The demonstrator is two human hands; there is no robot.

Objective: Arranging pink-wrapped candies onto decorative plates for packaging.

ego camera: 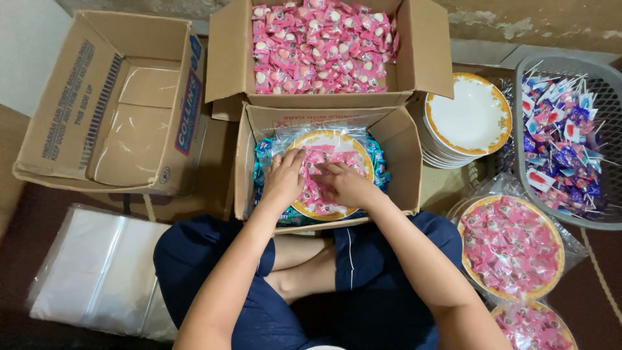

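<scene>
Boxes ring the floor; both hands, left (283,178) and right (346,185), spread flat, fingers apart, pressing pink candies (315,193) level on a plate (322,137).

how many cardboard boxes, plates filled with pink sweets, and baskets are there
cardboard boxes: 3 (empty one, one full of pink sweets, one under the hands)
plates filled with pink sweets: 3 ()
baskets: 1
total: 7
</scene>
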